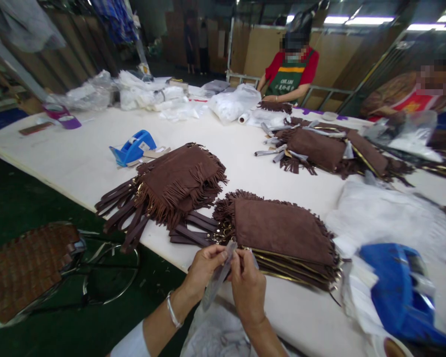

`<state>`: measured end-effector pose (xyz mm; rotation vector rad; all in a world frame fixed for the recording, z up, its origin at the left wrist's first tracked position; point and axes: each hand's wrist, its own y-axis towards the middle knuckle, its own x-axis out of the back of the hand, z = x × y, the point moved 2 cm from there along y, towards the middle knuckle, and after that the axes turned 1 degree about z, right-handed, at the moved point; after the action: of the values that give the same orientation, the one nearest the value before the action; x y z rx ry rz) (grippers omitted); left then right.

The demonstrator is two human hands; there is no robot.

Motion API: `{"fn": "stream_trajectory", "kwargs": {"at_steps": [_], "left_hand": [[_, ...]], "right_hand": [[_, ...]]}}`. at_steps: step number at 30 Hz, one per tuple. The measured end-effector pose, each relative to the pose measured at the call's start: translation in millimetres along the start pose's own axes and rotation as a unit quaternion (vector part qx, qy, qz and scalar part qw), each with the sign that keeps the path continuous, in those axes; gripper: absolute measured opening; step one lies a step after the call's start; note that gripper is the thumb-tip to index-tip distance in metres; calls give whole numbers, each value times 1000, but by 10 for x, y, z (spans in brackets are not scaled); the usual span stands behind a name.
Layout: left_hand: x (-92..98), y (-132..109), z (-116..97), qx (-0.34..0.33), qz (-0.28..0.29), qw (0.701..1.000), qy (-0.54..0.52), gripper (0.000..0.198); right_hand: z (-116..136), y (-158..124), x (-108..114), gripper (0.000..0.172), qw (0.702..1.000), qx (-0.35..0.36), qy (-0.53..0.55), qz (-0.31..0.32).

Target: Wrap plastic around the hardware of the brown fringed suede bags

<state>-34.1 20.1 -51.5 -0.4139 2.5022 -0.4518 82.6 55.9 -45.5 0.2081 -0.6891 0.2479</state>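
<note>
Both of my hands meet at the table's front edge, before a stack of brown fringed bags (pixel 278 228) with gold zips along their sides. My left hand (pixel 208 263) pinches a strip of greyish clear plastic wrap (pixel 219 278) that hangs down between the hands. Close against its upper end, my right hand (pixel 247 280) has its fingers closed on the same wrap. What lies inside the wrap I cannot make out. Brown wrist straps (pixel 193 229) with metal clasps stick out from the stack's left side. A second pile of fringed bags (pixel 182 178) lies farther left.
A blue tape dispenser (pixel 397 287) stands at right front, another blue dispenser (pixel 136 148) behind the left pile. More bags (pixel 315 146) with wrapped straps lie at back right. White plastic bags (pixel 234 101) line the far edge, where a co-worker (pixel 292 74) works. A stool (pixel 33 267) stands at left.
</note>
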Motion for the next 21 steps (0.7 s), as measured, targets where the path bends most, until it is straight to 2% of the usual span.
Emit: {"fn": "stream_trajectory", "kwargs": {"at_steps": [4, 8, 13, 17, 21], "left_hand": [[-41, -1, 36, 13, -15, 999, -25, 31], [-47, 14, 87, 1, -40, 999, -7, 28], [-47, 18, 70, -49, -92, 994, 22, 25], [-67, 27, 71, -34, -78, 996, 23, 34], [-84, 55, 51, -37, -99, 994, 38, 43]], "right_hand": [[-3, -114, 19, 35, 995, -26, 98, 25], [-27, -297, 21, 43, 971, -108, 209, 39], [-70, -321, -48, 35, 957, -148, 249, 32], [-98, -239, -125, 33, 943, -173, 275, 66], [-93, -182, -139, 34, 941, -180, 279, 68]]}}
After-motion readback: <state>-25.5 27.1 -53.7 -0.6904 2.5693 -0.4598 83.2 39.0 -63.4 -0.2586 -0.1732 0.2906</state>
